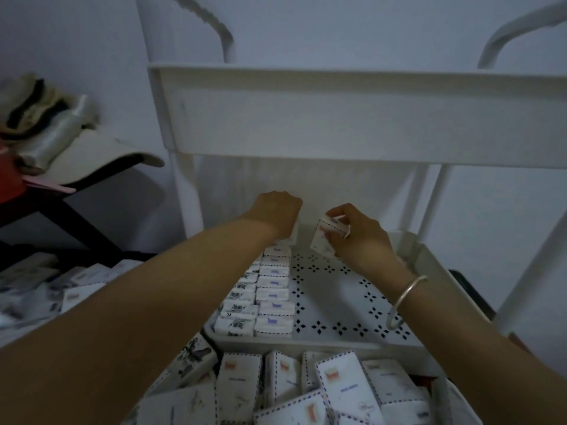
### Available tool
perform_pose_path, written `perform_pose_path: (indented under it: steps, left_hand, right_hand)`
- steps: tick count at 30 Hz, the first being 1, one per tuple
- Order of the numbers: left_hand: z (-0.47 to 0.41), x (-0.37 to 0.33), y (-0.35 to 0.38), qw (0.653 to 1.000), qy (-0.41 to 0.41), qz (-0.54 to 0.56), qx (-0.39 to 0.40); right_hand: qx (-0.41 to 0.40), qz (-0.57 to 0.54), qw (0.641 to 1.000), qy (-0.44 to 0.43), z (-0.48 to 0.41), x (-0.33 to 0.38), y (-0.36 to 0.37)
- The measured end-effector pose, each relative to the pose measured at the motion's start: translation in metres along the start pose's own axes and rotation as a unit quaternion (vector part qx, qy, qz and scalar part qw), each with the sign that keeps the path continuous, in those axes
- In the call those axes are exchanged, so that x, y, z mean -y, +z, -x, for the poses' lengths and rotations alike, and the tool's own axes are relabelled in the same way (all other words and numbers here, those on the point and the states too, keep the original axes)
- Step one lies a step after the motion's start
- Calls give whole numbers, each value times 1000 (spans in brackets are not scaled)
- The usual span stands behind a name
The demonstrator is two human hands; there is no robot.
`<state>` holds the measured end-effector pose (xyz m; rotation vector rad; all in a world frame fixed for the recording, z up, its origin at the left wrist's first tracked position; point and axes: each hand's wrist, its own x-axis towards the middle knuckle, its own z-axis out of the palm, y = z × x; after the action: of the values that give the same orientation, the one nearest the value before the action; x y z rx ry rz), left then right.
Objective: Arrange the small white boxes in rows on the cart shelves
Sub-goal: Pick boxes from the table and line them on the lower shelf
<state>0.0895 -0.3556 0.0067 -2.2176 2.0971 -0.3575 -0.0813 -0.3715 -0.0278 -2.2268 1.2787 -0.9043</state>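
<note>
On the middle shelf (pixel 337 297) of the white plastic cart (pixel 184 191), a white sheet pierced with dark flower-shaped holes: small white cardboard boxes with dashed borders (pixel 271 291), two rows side by side along the left wall, from near rim to far end.

My left hand (pixel 276 216): knuckles up at the far end of those rows, fingers curled down out of sight, a white box edge just beneath; whether it grips, I cannot tell.

My right hand (pixel 357 237): thumb and fingers curled round a loose white box (pixel 322 242), held above the bare part of the shelf beside the rows. Thin silver bangle (pixel 405 302) on that wrist.

Below the near rim: jumbled heap of like boxes (pixel 306 388). Above: deep white upper tray (pixel 337 118). Far left: pale cloth bundle (pixel 61 139) on a dark stand, with more boxes strewn below it (pixel 70 286).
</note>
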Motion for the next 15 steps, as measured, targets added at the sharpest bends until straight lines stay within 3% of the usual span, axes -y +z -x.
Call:
perform_pose_path:
  steps: [3,7,9,15]
  left_hand:
    - [4,1,-13,999,-30,21,-31]
    - [11,5,-29,996,-76,44,-12]
    - [14,7,-31,995,-91,36,-14]
    - [13,3,-27,991,-117,23,-55]
  right_hand:
    - [-21,112,993,-20,-7,-3,6]
    - [38,1,997,62,-35,-7,37]
    - [90,0,993,78,-49,-10,55]
    - [217,192,956,-35,-75,-15,86]
